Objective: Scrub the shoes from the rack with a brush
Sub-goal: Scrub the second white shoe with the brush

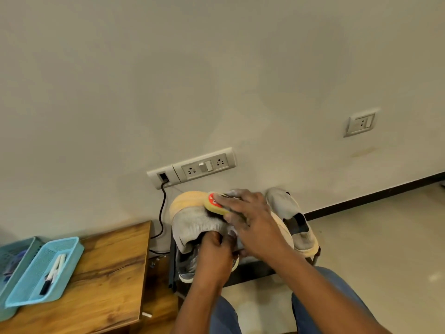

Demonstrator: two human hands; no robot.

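A grey knit shoe [195,221] with a tan sole is held up in front of the dark shoe rack [252,271]. My left hand [214,251] grips it from below, fingers tucked into its opening. My right hand [248,213] holds a yellow brush [214,203] with a red label and presses it against the shoe's upper near the toe. A matching grey shoe [292,220] lies on top of the rack to the right. A darker shoe [187,266] sits on a lower shelf, partly hidden by my left hand.
A wooden table [113,273] stands at the left with two turquoise baskets [45,268]; one holds markers. A wall socket strip [192,167] with a black cable hangs above the rack. My blue-jeaned knees [325,297] are below. Pale floor tiles spread to the right.
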